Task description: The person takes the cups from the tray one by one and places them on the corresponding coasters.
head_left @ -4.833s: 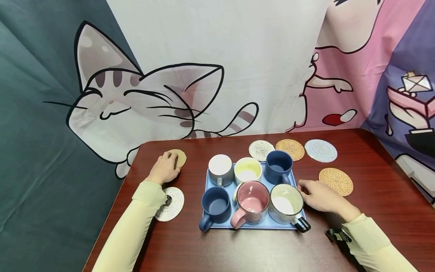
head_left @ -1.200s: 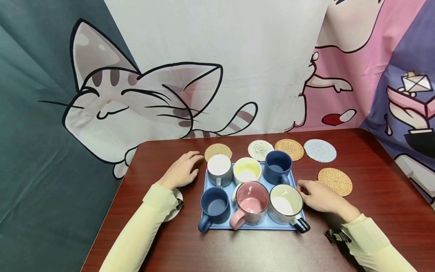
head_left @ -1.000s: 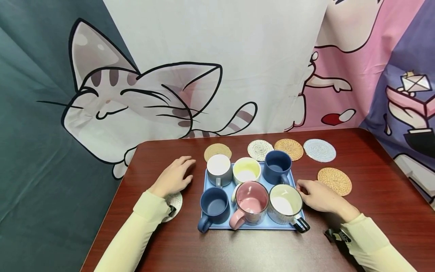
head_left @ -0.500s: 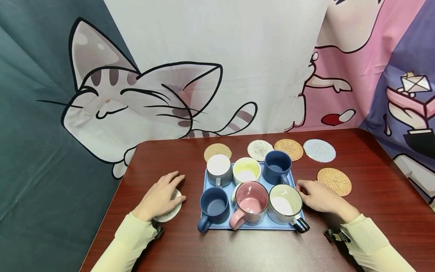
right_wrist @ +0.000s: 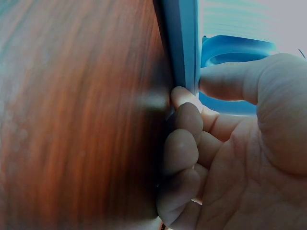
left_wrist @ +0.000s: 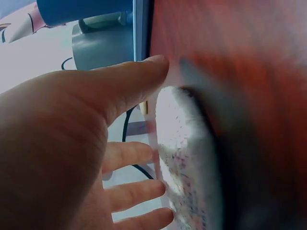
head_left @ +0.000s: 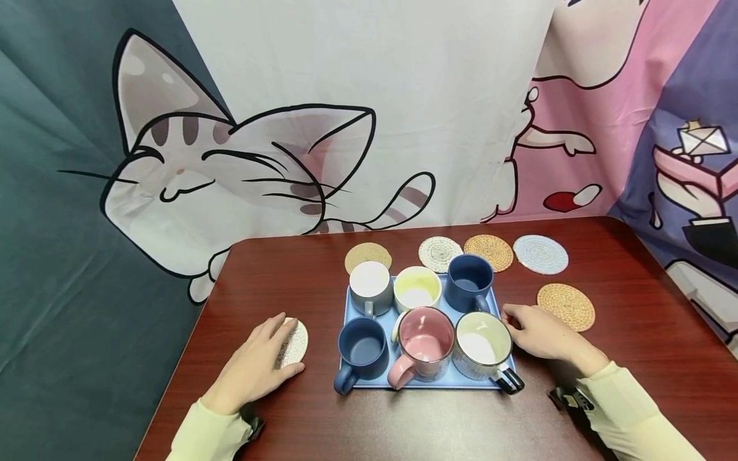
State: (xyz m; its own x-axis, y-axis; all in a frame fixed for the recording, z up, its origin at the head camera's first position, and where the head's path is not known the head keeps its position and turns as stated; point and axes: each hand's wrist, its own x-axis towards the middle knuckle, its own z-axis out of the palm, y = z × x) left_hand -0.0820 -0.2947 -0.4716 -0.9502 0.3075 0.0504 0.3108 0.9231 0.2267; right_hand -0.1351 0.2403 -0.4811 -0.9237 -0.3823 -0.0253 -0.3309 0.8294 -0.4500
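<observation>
My left hand [head_left: 256, 358], fingers spread, is over the left part of a white round coaster [head_left: 296, 346] on the table. In the left wrist view the coaster [left_wrist: 184, 163] shows beside the fingers; contact is unclear. At the right, my right hand [head_left: 544, 330] pinches the edge of a light blue tray [head_left: 375, 383] between thumb and curled fingers, as the right wrist view of the tray edge [right_wrist: 187, 38] shows. The tray bears several mugs, among them a pink mug [head_left: 425, 368], a navy mug [head_left: 360, 358] and a cream mug with a black handle [head_left: 477, 362].
Behind the tray lie a tan coaster [head_left: 360, 254], a white coaster [head_left: 440, 253], an orange-tan coaster [head_left: 490, 251] and a pale blue coaster [head_left: 540, 253]. Another woven coaster [head_left: 566, 306] is beyond my right hand. A printed cloth [head_left: 450, 128] hangs behind the table.
The tan coaster went from the far left to behind the tray, and my left hand let it go. That hand then came back toward me, to the white coaster. My right hand stayed put.
</observation>
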